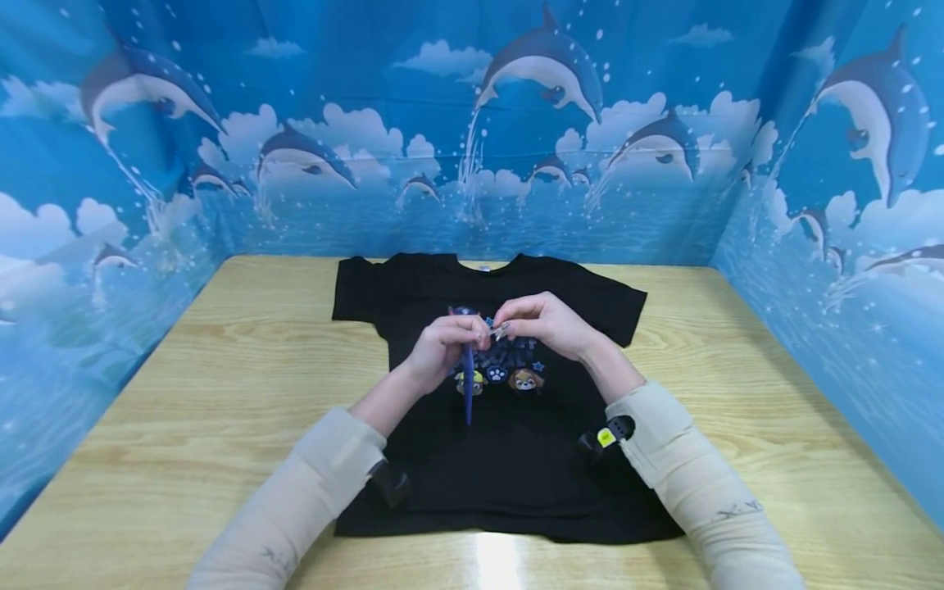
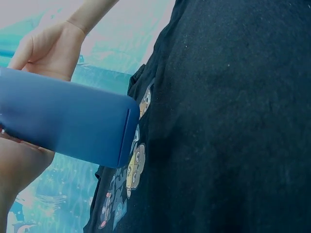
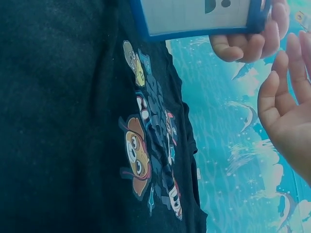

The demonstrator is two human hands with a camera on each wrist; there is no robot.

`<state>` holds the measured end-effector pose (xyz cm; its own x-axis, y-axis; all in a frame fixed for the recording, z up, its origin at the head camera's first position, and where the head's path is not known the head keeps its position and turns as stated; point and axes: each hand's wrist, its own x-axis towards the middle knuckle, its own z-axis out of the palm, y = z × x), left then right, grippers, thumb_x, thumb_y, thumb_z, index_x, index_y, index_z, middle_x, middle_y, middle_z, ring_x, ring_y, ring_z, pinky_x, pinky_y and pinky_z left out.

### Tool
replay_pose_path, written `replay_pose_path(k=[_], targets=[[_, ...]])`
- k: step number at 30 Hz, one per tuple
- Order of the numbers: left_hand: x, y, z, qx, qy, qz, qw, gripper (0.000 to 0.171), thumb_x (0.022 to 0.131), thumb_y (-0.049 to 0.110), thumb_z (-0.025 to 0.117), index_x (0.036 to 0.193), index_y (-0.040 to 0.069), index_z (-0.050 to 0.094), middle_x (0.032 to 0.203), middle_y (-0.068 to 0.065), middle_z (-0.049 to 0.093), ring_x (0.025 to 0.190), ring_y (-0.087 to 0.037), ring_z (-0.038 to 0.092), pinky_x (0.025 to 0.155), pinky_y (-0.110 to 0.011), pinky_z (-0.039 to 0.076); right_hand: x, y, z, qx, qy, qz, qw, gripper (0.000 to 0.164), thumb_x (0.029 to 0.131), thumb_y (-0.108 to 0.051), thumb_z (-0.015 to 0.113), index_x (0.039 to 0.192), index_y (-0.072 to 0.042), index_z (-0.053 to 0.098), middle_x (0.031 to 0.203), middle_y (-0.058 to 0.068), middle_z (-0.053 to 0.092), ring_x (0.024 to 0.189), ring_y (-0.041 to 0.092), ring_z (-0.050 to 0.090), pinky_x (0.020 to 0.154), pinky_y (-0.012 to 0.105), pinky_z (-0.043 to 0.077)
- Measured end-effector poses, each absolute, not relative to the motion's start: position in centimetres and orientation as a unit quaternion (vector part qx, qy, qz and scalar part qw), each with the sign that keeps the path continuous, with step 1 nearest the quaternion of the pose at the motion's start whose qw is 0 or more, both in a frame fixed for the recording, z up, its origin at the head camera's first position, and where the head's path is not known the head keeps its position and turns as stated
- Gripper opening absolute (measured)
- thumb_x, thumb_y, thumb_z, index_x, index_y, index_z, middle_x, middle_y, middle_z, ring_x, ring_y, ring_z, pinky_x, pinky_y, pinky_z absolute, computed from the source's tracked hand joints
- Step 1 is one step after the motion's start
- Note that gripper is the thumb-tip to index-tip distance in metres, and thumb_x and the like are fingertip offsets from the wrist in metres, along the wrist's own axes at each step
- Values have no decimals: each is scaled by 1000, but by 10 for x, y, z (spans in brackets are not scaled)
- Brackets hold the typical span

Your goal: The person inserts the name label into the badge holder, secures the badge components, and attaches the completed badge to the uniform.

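A blue-framed badge holder (image 1: pixel 468 385) hangs nearly edge-on below my left hand (image 1: pixel 446 344). My left fingers and thumb pinch it near its top. Its plain blue back (image 2: pixel 68 116) fills much of the left wrist view, and the right wrist view shows its pale face (image 3: pixel 194 14) inside the blue rim. Close against the left fingertips, my right hand (image 1: pixel 549 324) pinches a small shiny clip (image 1: pixel 501 331) at the holder's top. Both hands are above a black T-shirt (image 1: pixel 516 459) with a cartoon dog print (image 1: pixel 525 380).
The shirt lies spread on a wood-grain table (image 1: pixel 243 377), collar toward the far side. A blue dolphin-patterned curtain (image 1: pixel 413 106) encloses the back and sides. Dark wrist devices (image 1: pixel 391 483) sit on both sleeves.
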<state>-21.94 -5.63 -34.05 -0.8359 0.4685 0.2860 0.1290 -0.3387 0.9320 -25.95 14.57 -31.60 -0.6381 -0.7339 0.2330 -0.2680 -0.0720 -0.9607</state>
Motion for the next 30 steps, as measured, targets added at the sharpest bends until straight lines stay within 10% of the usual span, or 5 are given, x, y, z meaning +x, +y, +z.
replay_pose_path(k=[6,13,30], targets=[[-221,-57,-342,262,604,749,72,30,84,4,41,72,15,66,91,1,60,95,-17,52,88,-34,38,-257,146,-312,-399,662,-607,183,9,89,-20,62,93,-17,69,93,2,64,83,16,56,74,32,45],[-221,-59,-339,249,651,717,22,25,85,3,49,94,-17,60,109,-19,56,101,-17,50,84,-33,41,-257,147,-309,-401,671,-599,174,9,91,-17,60,92,-17,69,91,2,63,81,22,54,73,31,45],[-217,-54,-320,227,730,641,-59,24,94,14,53,106,-4,63,101,-13,60,90,-29,56,77,-32,47,-252,148,-299,-296,734,-603,102,16,92,-5,53,100,5,63,85,-1,62,80,16,56,74,31,47]])
